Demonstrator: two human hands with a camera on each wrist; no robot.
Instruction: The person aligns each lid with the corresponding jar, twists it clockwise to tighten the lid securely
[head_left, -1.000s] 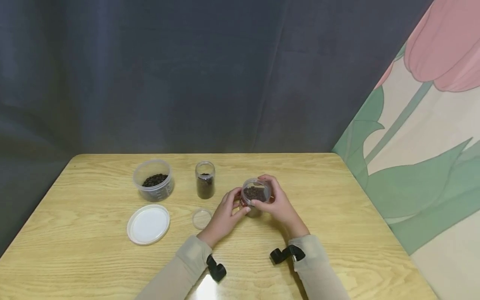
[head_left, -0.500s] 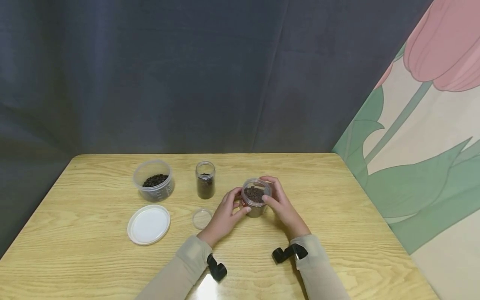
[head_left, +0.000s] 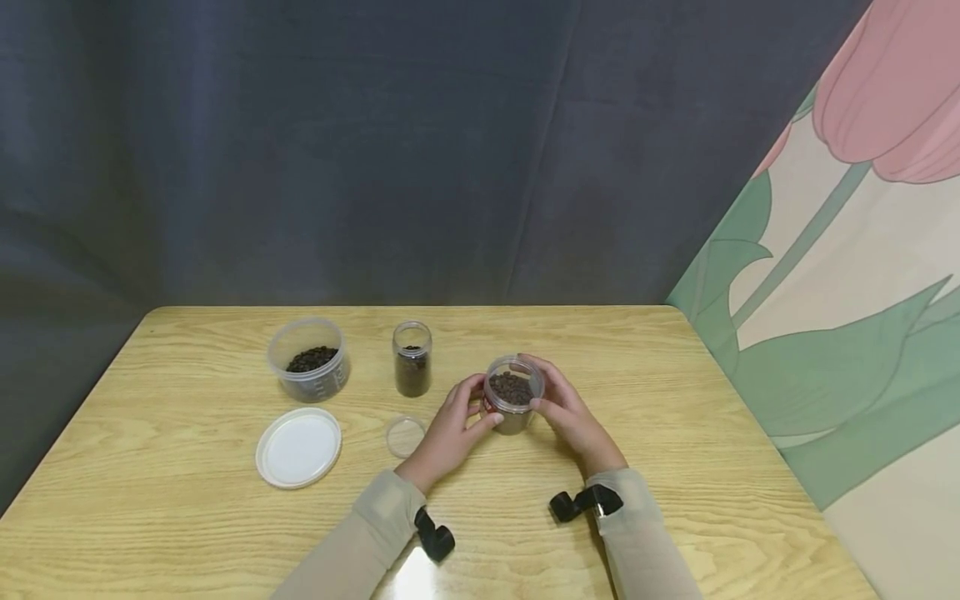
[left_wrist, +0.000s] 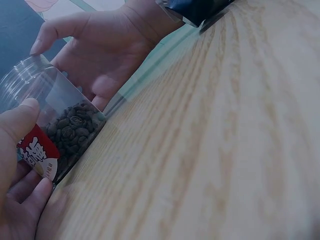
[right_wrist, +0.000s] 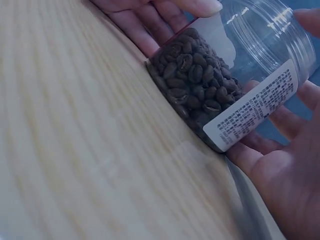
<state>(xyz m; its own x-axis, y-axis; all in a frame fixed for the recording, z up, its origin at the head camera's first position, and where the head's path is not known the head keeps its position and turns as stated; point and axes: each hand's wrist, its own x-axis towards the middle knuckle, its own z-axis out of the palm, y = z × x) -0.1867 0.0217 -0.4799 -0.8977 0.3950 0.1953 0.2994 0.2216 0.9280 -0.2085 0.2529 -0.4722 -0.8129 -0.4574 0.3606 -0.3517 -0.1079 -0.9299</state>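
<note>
A clear screw-top jar [head_left: 513,417] of dark coffee beans [right_wrist: 195,75] stands upright on the table, with no lid visible on it. It bears a red label [left_wrist: 37,150] on one side and a white printed label [right_wrist: 252,107] on another. My left hand [head_left: 448,433] grips its left side, thumb in front and fingers near the base. Around the right side curls my right hand [head_left: 570,417], its thumb near the rim and its other fingers at the back, partly hidden by the jar.
Left of the hands stands a taller clear jar [head_left: 412,375] of dark beans, with a small clear round lid [head_left: 405,437] in front. Farther left, a translucent tub [head_left: 313,390] holds more beans, and a white lid [head_left: 298,448] lies before it. A dark curtain [head_left: 420,167] hangs behind the table.
My right thumb has slid from the front of the jar's rim to its right side, and the right wrist has moved slightly right. The left hand and jar have stayed nearly still.
</note>
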